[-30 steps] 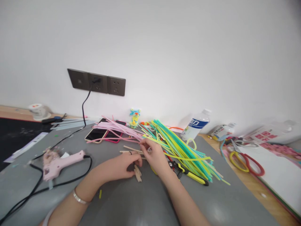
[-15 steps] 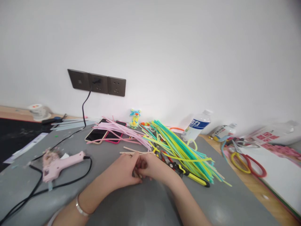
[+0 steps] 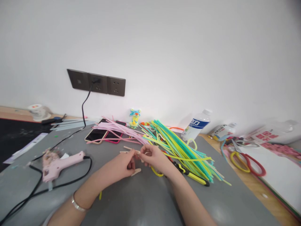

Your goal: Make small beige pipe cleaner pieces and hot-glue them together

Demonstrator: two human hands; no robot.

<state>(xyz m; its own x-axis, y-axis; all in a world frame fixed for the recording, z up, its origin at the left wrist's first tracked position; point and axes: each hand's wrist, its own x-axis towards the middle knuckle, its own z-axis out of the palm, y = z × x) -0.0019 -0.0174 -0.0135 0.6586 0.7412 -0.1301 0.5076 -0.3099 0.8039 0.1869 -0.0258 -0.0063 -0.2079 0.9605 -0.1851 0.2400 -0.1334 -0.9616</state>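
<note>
Over gray mat [image 3: 145,204], left hand [image 3: 123,164] curled beside right hand [image 3: 156,158], fingers [image 3: 145,151] pinching beige stems [image 3: 136,171]

A silver bangle [image 3: 76,204], a shiny, narrow band with a rounded outline, circles the left forearm. Elbow-ward of the bangle shows a sliver of pale greyish sleeve [image 3: 48,219]; beyond the bangle, the forearm is bare to the left hand [image 3: 121,166].
</note>
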